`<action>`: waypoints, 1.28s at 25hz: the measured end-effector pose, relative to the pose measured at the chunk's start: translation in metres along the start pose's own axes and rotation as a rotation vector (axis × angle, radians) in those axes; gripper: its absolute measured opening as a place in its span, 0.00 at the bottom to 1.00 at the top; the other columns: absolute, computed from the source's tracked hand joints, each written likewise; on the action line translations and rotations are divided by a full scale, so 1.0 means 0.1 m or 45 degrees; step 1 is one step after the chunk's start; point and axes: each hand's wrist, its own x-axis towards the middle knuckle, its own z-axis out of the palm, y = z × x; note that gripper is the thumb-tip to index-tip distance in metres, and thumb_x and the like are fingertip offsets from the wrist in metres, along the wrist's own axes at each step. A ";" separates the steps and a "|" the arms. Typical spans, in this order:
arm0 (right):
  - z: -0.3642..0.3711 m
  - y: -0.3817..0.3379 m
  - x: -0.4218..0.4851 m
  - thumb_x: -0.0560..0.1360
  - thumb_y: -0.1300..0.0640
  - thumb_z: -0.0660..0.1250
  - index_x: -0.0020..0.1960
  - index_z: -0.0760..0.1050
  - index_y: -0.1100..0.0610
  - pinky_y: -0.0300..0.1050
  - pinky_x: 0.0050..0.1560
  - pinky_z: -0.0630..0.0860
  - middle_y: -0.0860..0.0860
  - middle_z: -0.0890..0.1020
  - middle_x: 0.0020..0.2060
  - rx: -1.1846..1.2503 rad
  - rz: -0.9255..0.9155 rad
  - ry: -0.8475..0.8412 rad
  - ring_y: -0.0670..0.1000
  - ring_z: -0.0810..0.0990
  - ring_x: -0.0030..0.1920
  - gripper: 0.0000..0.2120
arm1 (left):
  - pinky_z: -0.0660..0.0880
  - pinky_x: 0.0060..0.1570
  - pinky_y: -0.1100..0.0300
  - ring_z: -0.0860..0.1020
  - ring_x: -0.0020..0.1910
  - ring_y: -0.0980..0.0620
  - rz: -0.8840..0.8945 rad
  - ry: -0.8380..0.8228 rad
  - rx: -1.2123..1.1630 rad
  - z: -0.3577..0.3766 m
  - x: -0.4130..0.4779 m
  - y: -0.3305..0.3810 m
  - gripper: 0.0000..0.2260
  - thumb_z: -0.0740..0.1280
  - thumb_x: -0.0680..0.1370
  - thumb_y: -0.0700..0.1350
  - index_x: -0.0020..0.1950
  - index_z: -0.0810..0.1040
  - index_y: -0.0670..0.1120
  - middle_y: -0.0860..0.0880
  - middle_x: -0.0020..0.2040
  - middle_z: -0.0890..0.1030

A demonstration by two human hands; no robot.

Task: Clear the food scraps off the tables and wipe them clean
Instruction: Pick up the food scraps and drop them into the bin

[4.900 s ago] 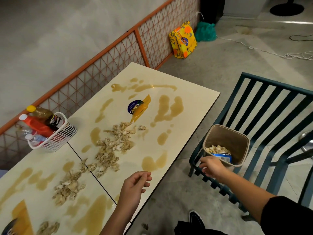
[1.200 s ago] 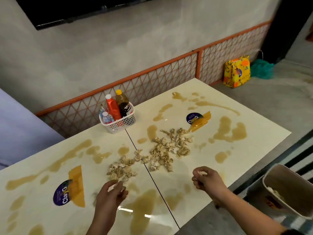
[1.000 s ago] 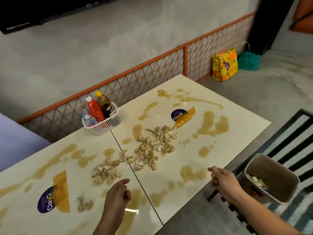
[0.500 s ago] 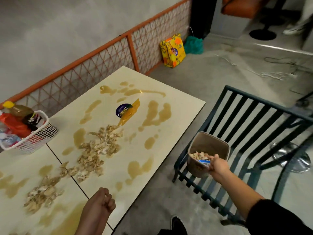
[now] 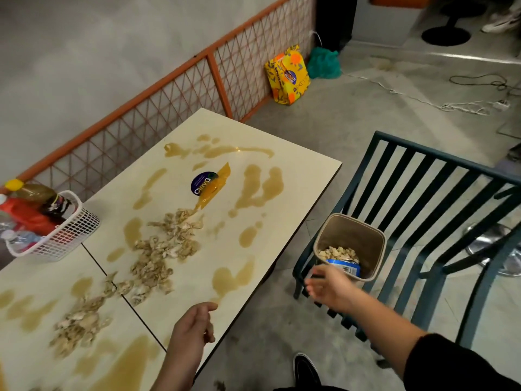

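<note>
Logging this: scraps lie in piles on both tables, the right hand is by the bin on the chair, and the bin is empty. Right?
No. The bin is not empty: the head view shows pale scraps and a blue wrapper inside it. The rest stands: piles on both tables, right hand by the bin on the chair.

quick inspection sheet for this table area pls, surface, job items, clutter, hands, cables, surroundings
surface: two tables pushed together, brown spills on both
job's things: food scraps piled across the seam; bin on the chair, holding scraps and a blue wrapper
clutter: white basket of bottles; round sticker
hands: left hand loosely curled over the near edge, nothing seen in it; right hand open beside the bin
cables: white cord and dark cable on the floor
surroundings: orange fence, yellow bag, teal bag
</note>
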 end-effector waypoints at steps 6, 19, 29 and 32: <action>1.06 0.66 -0.71 0.83 0.46 0.61 0.65 0.77 0.65 0.49 0.57 0.79 0.60 0.82 0.54 -0.067 0.126 -0.797 0.56 0.82 0.55 0.23 | 0.67 0.53 0.68 0.71 0.53 0.61 0.848 -0.043 0.998 0.48 -0.09 0.19 0.13 0.55 0.83 0.49 0.59 0.78 0.55 0.61 0.50 0.77; 1.11 0.60 -0.86 0.82 0.62 0.62 0.61 0.80 0.69 0.47 0.54 0.81 0.66 0.83 0.58 0.040 -0.162 -0.771 0.58 0.84 0.56 0.14 | 0.53 0.77 0.57 0.46 0.78 0.64 0.948 -0.259 1.269 0.45 -0.19 0.32 0.29 0.48 0.84 0.47 0.78 0.34 0.61 0.58 0.80 0.52; 0.64 0.66 -0.30 0.75 0.71 0.69 0.56 0.81 0.70 0.49 0.43 0.82 0.63 0.83 0.43 0.041 -0.214 -0.166 0.55 0.83 0.39 0.10 | 0.59 0.74 0.55 0.62 0.73 0.53 0.854 -0.369 1.446 0.32 -0.31 0.20 0.30 0.52 0.83 0.55 0.79 0.36 0.62 0.57 0.80 0.35; 0.15 0.22 -0.01 0.76 0.68 0.70 0.58 0.79 0.66 0.49 0.51 0.82 0.60 0.83 0.48 0.136 -0.324 0.281 0.54 0.82 0.47 0.11 | 0.64 0.69 0.57 0.65 0.71 0.57 0.727 -0.334 1.396 0.08 -0.24 0.10 0.26 0.54 0.83 0.55 0.79 0.47 0.62 0.60 0.79 0.49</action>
